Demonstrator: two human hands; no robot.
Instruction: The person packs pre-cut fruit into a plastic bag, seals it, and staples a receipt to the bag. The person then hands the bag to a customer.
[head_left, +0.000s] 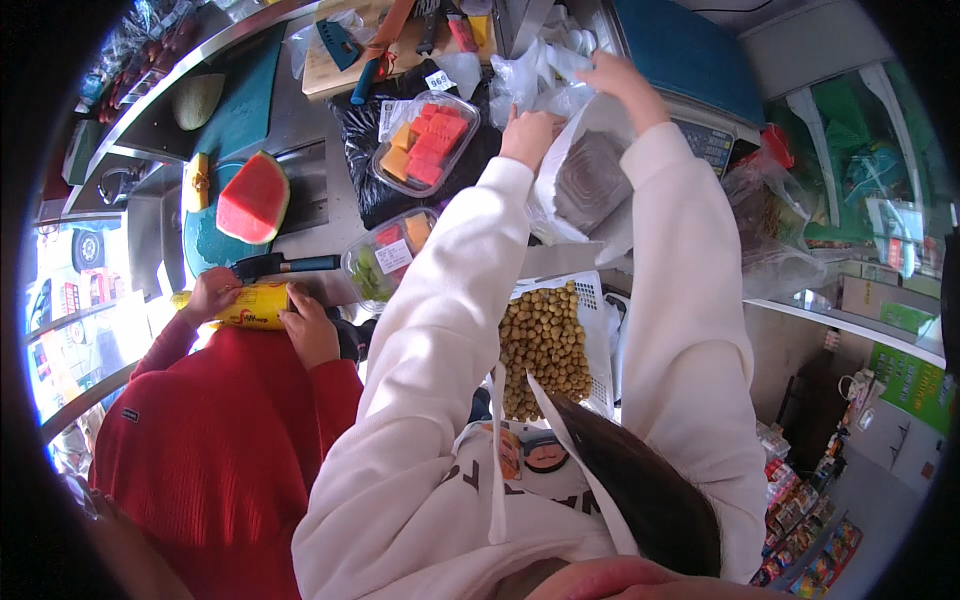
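Note:
My left hand (529, 136) rests at the rim of a white plastic bag (551, 202) that holds a stack of clear plastic containers (592, 169). Its index finger points up; whether the other fingers grip the bag is unclear. Farther out, my right hand (619, 79) reaches over crumpled translucent plastic bags (525, 79) beside some white plastic pieces. Its fingertips meet the plastic, but a hold cannot be made out. Left of my hands, a clear box of cut watermelon and orange-yellow fruit (427, 146) lies on a black plastic bag (360, 165).
A co-worker in a red top (217, 420) holds a yellow roll (255, 306). A knife (311, 263), a watermelon wedge (253, 199) and a second fruit box (386, 259) lie nearby. More knives rest on a wooden board (330, 75). A basket of round brown fruit (547, 345) stands before me.

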